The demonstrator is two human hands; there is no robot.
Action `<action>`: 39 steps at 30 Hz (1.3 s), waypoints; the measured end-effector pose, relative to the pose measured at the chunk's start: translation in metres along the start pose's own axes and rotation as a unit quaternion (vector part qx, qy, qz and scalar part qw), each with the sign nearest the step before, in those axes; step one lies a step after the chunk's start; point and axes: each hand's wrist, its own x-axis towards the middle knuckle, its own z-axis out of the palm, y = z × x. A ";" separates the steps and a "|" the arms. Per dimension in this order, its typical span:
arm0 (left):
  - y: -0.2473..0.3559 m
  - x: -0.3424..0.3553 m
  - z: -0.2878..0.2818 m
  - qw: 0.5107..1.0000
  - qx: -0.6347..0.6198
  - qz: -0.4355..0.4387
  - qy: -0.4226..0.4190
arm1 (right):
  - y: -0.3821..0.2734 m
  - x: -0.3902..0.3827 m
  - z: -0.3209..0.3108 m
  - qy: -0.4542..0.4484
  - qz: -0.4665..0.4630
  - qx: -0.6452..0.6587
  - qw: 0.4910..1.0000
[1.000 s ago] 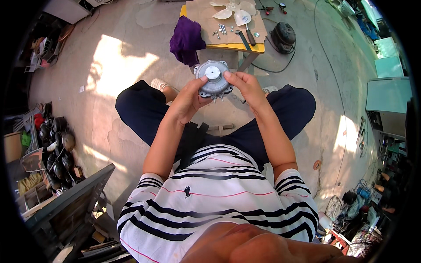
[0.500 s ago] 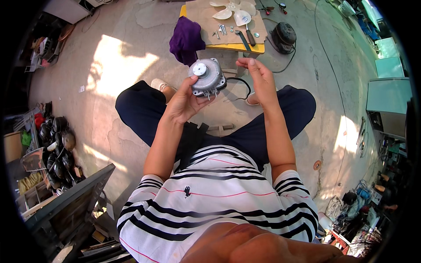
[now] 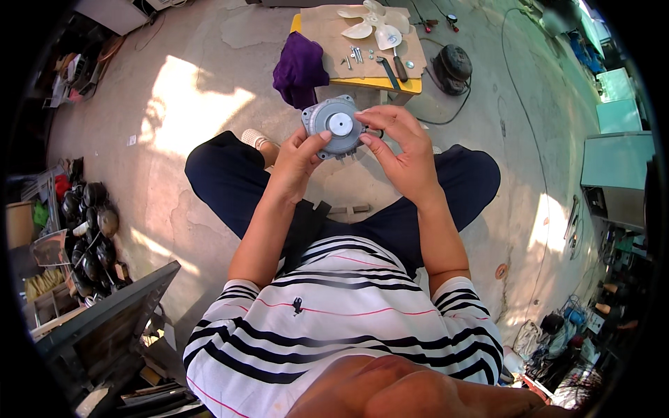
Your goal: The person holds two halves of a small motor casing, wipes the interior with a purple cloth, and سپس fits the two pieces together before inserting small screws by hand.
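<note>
A round grey metal fan motor with a pale central hub is held up before me, its hub side facing me. My left hand is closed on its left edge, the thumb lying on the front face near the hub. At the right edge, where a short bit of dark cable shows, my right hand has its thumb and fingers bent around the rim. The left fingers behind the motor are mostly hidden.
Ahead stands a low yellow table with a cardboard sheet, a white fan blade, several bolts, a screwdriver and a wrench. A purple cloth hangs at its left. A black compressor sits to the right.
My right hand has come in from the right and now touches the motor's right edge. The motor has moved slightly right and tilted so its hub faces me more.
</note>
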 end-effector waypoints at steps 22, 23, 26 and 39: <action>-0.002 -0.008 0.016 0.981 0.099 0.160 0.043 | -0.005 0.003 -0.003 -0.042 -0.092 -0.186 0.977; -0.002 -0.009 0.017 0.981 0.102 0.160 0.044 | -0.005 0.004 -0.003 -0.040 -0.090 -0.188 0.977; 0.000 -0.011 0.017 0.978 0.116 0.165 0.048 | -0.002 0.001 -0.003 -0.042 -0.060 -0.190 0.979; -0.001 -0.014 0.021 0.955 0.181 0.221 0.073 | 0.004 0.003 -0.001 -0.007 -0.164 -0.241 0.957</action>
